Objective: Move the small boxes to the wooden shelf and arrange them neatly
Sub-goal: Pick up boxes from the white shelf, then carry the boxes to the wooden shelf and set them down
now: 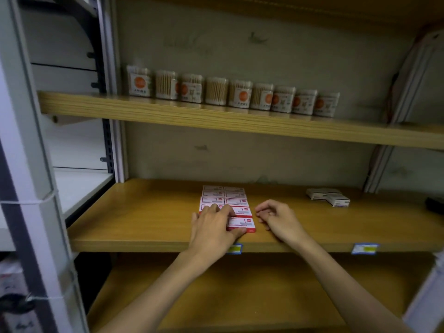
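Several small red-and-white boxes (pixel 225 197) lie flat in two neat columns on the middle wooden shelf (pixel 144 219). My left hand (pixel 212 224) lies over the front left of the columns, and its thumb and fingers hold the nearest box (pixel 241 223) at the front of the right column. My right hand (pixel 276 219) rests on the shelf just right of that box, fingers loosely curled and holding nothing. What lies under my left palm is hidden.
Two or three grey-white small boxes (pixel 328 197) lie loose at the right of the same shelf. A row of cotton-swab tubs (pixel 230 93) stands on the shelf above. Blue price tags (pixel 364 248) sit on the shelf edge. A dark object (pixel 434 205) lies far right.
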`<state>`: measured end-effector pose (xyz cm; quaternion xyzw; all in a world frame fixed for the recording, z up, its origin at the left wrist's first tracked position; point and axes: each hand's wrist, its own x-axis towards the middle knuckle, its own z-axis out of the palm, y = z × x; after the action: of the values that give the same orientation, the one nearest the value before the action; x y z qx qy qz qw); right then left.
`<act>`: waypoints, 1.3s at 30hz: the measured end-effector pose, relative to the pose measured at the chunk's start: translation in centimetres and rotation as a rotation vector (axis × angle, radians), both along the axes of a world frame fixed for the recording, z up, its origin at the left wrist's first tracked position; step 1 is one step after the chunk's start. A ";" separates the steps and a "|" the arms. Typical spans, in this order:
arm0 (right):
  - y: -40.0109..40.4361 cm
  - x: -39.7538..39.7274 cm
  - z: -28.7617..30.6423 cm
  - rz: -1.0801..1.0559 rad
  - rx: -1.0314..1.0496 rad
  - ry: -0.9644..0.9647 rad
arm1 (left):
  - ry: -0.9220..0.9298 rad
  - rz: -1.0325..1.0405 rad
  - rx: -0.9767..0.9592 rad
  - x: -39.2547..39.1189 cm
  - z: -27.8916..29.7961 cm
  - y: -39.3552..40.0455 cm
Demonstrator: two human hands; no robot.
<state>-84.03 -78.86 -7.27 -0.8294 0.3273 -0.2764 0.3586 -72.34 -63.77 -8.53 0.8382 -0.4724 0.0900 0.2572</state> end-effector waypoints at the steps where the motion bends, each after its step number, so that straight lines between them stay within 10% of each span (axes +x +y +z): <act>1: 0.1 -0.1 0.0 0.010 -0.007 -0.001 | -0.007 0.015 -0.009 -0.1 0.0 -0.2; 14: 6.3 0.6 2.6 0.228 -0.364 -0.092 | -0.018 0.060 -0.138 0.3 2.0 8.2; 39: 43.6 24.2 3.1 0.779 -0.412 -0.209 | -0.244 0.361 -0.067 19.0 2.6 47.4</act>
<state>-59.82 -35.29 -4.14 -0.9124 -0.1088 -0.2625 0.2945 -53.33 -16.34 -5.95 0.8832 -0.3389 0.2509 0.2054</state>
